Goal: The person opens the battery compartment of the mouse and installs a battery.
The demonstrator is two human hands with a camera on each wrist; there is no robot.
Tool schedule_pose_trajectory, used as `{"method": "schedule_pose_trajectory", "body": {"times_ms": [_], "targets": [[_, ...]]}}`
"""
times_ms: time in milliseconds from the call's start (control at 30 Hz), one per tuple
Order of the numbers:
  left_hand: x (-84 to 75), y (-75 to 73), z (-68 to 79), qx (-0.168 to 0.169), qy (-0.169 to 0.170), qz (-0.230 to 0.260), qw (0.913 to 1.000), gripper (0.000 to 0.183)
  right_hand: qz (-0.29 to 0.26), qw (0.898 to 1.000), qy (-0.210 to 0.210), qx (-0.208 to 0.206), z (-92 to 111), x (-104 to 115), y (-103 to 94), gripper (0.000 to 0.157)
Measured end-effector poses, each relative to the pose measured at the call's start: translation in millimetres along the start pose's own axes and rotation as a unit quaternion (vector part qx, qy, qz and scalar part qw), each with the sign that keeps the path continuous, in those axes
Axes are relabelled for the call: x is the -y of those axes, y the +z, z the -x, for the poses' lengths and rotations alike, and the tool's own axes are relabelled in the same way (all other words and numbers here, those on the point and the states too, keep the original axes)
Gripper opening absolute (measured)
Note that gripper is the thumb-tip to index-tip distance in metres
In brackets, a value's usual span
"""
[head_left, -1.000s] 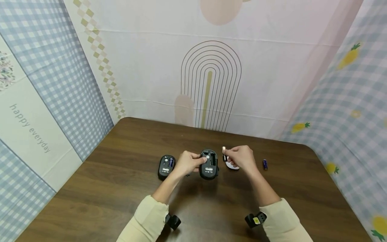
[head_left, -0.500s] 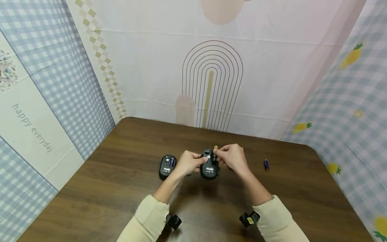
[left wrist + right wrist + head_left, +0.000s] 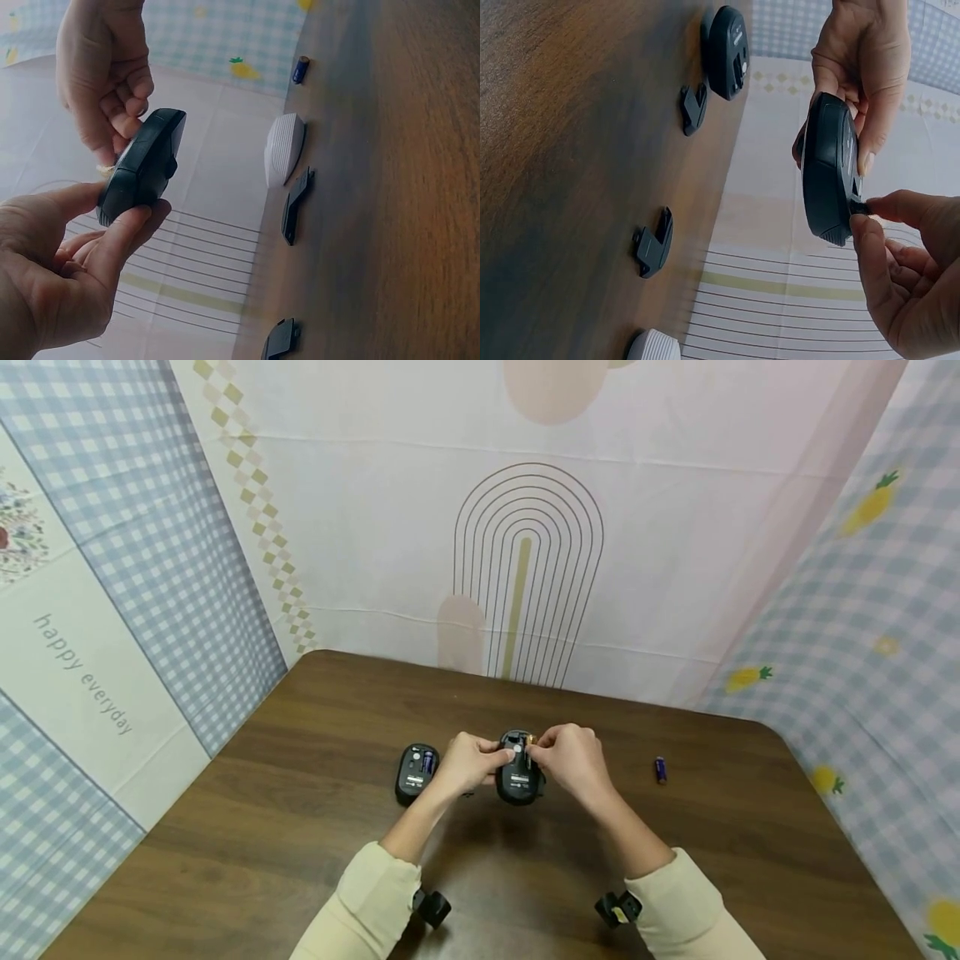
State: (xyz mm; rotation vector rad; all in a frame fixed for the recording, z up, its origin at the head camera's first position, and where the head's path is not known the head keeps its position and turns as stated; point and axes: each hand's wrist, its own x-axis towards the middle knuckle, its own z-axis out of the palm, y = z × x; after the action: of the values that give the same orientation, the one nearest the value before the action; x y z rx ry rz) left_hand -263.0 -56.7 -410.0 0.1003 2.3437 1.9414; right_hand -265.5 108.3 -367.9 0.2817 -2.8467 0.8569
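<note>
In the head view my left hand (image 3: 467, 763) grips a black computer mouse (image 3: 517, 787), thumb on its underside, which faces up toward me with the battery slot uncovered. My right hand (image 3: 576, 762) pinches a battery (image 3: 530, 741) with a gold-coloured end, partly inside that slot. Fingers hide most of the battery. From the left wrist view, the held mouse (image 3: 139, 169) is tilted and raised off the table, both hands on it. A second black mouse (image 3: 410, 783) lies underside up on the table at left, a blue battery (image 3: 427, 762) in its slot.
A loose blue battery (image 3: 661, 770) lies on the wooden table (image 3: 300, 860) at right. Two black battery covers, one nearer (image 3: 654, 244) and one farther (image 3: 694, 110) in the right wrist view, lie there too. Beside them sits a white ribbed mouse-shaped object (image 3: 285, 150). Patterned cloth hangs behind.
My right hand has moved left with the battery, from beside the mouse to its slot, and the battery now lies lower in it. The left hand and its mouse have barely moved.
</note>
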Motion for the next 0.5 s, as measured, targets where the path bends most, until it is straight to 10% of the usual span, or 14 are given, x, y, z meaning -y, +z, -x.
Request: {"method": "schedule_pose_trajectory", "body": {"times_ms": [500], "targets": [[1.7,-2.2,0.5,0.001,-0.004,0.010,0.9999,0.034,-0.001,1.000,-0.002,0.013,-1.0,-0.9,1.6,0.014]]}}
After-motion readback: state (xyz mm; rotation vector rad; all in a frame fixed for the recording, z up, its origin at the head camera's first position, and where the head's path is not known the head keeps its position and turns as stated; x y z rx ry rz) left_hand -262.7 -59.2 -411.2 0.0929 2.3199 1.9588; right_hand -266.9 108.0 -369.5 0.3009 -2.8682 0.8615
